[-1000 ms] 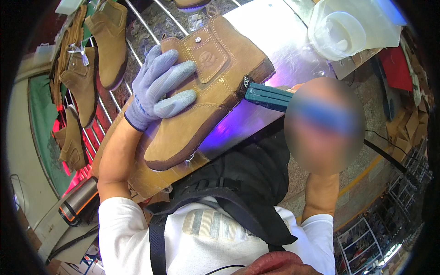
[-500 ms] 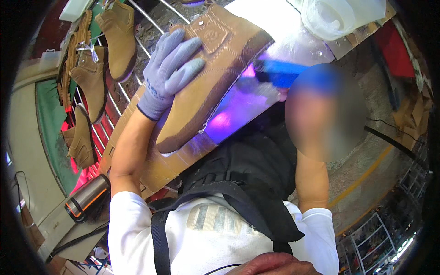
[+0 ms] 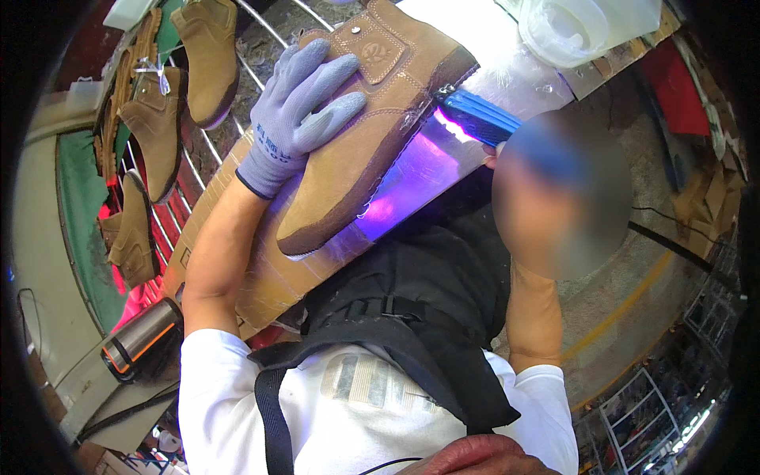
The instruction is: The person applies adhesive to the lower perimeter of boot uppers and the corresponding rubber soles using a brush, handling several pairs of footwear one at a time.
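A brown suede boot with a darker band along its lower edge is held tilted over the worktop, toe toward me. My left hand, in a grey knit glove, grips its upper side with the fingers lying across it. My right hand is mostly blurred, with only a fingertip sharp. It holds a blue brush, whose dark tip meets the boot's dark lower edge near the heel. Purple light shines on the shiny surface beneath the boot.
Several brown boots stand on a metal bar rack at the left. A translucent plastic tub sits at the far right of the worktop. Cardboard lines its near edge. A steel flask lies at the lower left.
The brush has moved leftward and up, so its tip now touches the boot's edge. The boot has shifted and turned slightly, and my left hand has moved with it.
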Demonstrator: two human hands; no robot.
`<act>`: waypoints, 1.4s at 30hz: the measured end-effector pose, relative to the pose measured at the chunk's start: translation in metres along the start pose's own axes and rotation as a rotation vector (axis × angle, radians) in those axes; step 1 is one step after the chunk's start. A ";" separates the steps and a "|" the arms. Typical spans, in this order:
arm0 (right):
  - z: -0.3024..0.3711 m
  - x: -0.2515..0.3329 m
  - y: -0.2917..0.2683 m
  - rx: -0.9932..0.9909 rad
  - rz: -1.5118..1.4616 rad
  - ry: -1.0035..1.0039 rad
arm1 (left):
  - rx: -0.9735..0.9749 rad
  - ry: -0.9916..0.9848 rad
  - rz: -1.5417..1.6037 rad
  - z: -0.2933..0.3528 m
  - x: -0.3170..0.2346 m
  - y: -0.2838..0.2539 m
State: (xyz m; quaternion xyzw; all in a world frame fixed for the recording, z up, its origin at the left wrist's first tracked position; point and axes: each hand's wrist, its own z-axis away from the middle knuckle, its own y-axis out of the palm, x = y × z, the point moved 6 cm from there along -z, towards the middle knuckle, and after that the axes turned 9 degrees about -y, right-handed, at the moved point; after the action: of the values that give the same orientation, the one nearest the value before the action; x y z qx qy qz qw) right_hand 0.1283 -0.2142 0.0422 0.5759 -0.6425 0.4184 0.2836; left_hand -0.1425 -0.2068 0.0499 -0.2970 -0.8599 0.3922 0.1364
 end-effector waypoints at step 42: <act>-0.006 0.048 0.021 0.248 0.035 -0.243 | 0.042 0.038 -0.044 0.019 -0.005 -0.015</act>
State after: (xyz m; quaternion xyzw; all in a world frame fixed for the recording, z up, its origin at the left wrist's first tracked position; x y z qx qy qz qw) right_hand 0.0985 -0.2338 0.0812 0.6415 -0.6255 0.4267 0.1230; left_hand -0.1537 -0.2289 0.0491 -0.2825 -0.8549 0.4015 0.1675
